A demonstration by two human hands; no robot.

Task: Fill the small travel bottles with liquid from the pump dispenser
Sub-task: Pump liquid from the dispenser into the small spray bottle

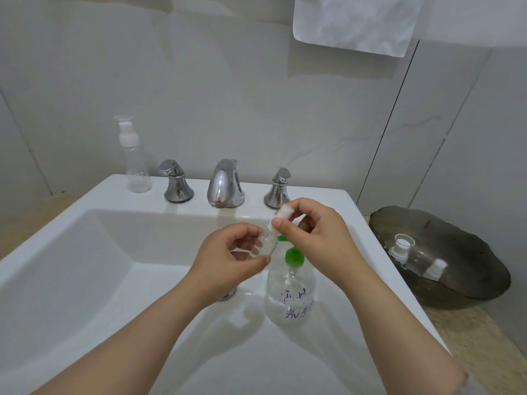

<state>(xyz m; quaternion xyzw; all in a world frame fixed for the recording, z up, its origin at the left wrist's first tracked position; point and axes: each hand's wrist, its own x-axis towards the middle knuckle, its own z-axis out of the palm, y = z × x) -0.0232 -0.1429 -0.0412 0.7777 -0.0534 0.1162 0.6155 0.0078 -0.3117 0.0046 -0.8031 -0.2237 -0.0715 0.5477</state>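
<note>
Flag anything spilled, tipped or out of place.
No spill visible. Two oddities: the pump dispenser stands inside the sink basin, not on the counter, and two travel bottles appear to lie on their sides in the dark tray. Left hand grips a small bottle, right hand pinches its white cap; nothing off there.

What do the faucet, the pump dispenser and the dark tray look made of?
The faucet: polished chrome-plated metal, judging by mirror reflections. The pump dispenser: clear plastic body, probably, see-through with a green opaque pump head. The dark tray: glossy, slightly translucent, perhaps smoked glass or resin; unclear.
</note>
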